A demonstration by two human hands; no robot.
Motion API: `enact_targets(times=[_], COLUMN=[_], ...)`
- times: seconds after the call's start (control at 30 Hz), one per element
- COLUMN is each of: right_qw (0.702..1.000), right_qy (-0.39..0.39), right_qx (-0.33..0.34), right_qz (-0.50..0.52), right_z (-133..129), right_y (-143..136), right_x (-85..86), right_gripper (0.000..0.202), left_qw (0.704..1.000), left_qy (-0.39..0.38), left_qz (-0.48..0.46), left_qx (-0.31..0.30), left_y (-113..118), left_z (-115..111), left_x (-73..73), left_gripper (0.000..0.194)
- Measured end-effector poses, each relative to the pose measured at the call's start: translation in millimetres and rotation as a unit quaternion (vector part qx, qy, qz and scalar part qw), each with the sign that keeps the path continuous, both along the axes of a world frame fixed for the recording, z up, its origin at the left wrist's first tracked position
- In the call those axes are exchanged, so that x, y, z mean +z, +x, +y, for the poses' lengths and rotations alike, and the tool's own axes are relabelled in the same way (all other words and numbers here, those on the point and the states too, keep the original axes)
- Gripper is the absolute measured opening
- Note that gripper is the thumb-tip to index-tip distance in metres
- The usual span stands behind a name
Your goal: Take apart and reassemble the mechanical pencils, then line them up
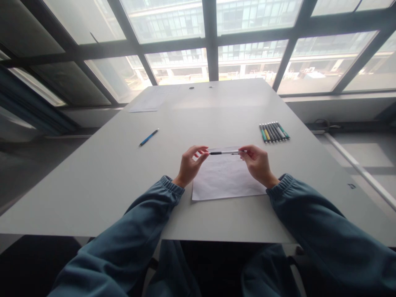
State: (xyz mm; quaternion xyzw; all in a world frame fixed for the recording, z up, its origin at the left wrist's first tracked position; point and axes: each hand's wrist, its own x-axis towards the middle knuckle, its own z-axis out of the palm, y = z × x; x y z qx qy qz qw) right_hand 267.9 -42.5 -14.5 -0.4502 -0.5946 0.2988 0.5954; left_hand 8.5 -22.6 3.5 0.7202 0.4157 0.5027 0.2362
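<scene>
A pen (227, 152) with a silver-white barrel and a black grip is held level above a sheet of white paper (229, 179). My left hand (192, 163) pinches its black grip end. At the other end, by the clip, the fingers of my right hand (256, 163) are closed on it. The fingertips cover both ends of the pen. Beyond my right hand lies a row of several pens (274, 132), side by side, with green, yellow, black and grey barrels. One blue pen (149, 137) lies alone, to the left of my left hand.
The white table (102, 185) reaches to the windows. Flat on its far left corner are papers (145, 103). Small round items (191, 88) sit near the far edge. A small dark mark (352, 186) shows at the right.
</scene>
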Motion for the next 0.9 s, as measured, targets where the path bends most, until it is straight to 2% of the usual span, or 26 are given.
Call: enact_targets(times=[0.33,0.9], right_qw=[1.0,1.0], right_qy=[-0.001,0.0], right_qx=[-0.007,-0.002], right_qz=[-0.004,-0.006], right_z=[0.3,0.7], right_y=[-0.6,-0.9], right_x=[0.9,-0.4], right_gripper=[0.015,0.017], left_qw=[0.999,0.999], left_qy=[0.035,-0.001], left_qz=[0.019,0.04], left_qx=[0.002,0.014], left_y=[0.8,0.3], left_z=[-0.4,-2.3], left_x=[-1.6,0.9], left_gripper=[0.016,0.033])
